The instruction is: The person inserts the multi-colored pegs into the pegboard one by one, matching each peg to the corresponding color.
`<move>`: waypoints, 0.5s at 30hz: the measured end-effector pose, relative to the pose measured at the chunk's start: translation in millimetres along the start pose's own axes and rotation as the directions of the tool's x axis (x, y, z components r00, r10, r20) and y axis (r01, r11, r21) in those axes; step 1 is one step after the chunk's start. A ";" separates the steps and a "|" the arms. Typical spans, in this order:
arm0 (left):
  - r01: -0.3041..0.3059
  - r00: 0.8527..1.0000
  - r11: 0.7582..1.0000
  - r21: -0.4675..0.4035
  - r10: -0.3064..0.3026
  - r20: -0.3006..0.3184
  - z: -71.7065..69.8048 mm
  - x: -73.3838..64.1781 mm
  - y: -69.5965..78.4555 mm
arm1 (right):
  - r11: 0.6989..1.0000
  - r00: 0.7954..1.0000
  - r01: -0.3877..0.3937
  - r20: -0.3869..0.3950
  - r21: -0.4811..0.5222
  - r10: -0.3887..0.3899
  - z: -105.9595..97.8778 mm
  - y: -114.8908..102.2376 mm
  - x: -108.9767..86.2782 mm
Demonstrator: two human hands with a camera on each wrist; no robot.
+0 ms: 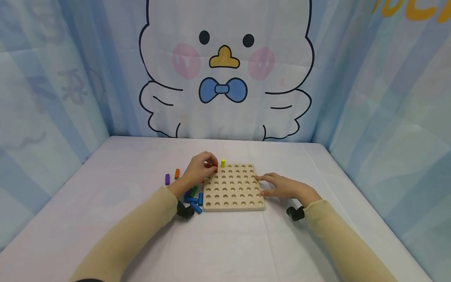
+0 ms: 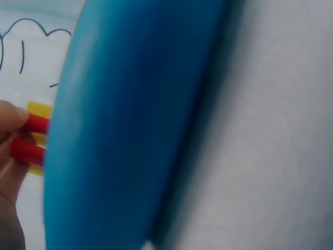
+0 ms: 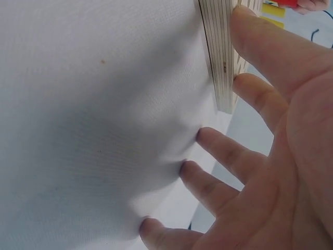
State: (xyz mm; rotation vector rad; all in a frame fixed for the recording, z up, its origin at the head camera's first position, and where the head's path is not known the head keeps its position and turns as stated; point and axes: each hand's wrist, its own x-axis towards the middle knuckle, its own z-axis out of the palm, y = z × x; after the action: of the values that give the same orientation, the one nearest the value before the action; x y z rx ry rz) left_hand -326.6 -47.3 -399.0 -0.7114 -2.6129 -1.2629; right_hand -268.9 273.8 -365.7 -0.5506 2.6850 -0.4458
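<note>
A pale wooden pegboard with rows of holes lies mid-table. At its far left corner my left hand pinches a red peg between thumb and finger. Just below, a second red peg shows against the same hand; how it is held is unclear. A yellow peg stands at the board's far edge. My right hand is spread, with thumb and index finger touching the board's right edge and other fingertips on the cloth.
Loose blue pegs, a green peg, a purple peg and an orange peg lie left of the board. A close blue peg blocks much of the left wrist view. A printed curtain hangs behind the table.
</note>
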 end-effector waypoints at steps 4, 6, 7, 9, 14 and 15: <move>-0.006 1.000 0.998 0.061 0.005 0.005 0.1 -2.5 0.5 | 1.000 1.000 -0.008 0.004 -0.003 0.008 0.7 -0.1 0.7; 0.004 1.000 0.997 0.077 -0.004 -0.005 0.2 -3.3 -0.5 | 1.000 1.000 -0.014 0.007 -0.001 0.014 0.9 -0.5 0.9; 0.011 1.000 0.997 0.081 -0.011 -0.008 0.2 -3.5 -1.2 | 1.000 1.000 -0.015 0.008 0.000 0.015 1.0 -0.7 1.0; 0.022 1.000 0.996 0.085 -0.022 -0.006 0.0 -3.4 -2.0 | 1.000 1.000 -0.007 0.008 -0.005 0.007 1.1 -1.2 0.5; 0.024 0.999 0.996 0.081 -0.026 0.031 -3.4 -3.1 -0.9 | 1.000 1.000 0.018 0.000 -0.015 -0.018 0.7 -1.6 -1.4; 0.026 0.999 0.997 0.077 -0.028 0.035 -4.8 -3.7 -0.5 | 1.000 1.000 0.018 -0.002 -0.013 -0.018 0.6 -1.6 -1.5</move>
State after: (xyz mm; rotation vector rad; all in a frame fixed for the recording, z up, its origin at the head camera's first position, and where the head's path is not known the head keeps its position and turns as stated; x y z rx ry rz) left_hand -323.9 -52.5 -397.5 -0.6946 -2.6928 -1.1601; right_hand -266.9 272.9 -365.2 -0.5789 2.6881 -0.4348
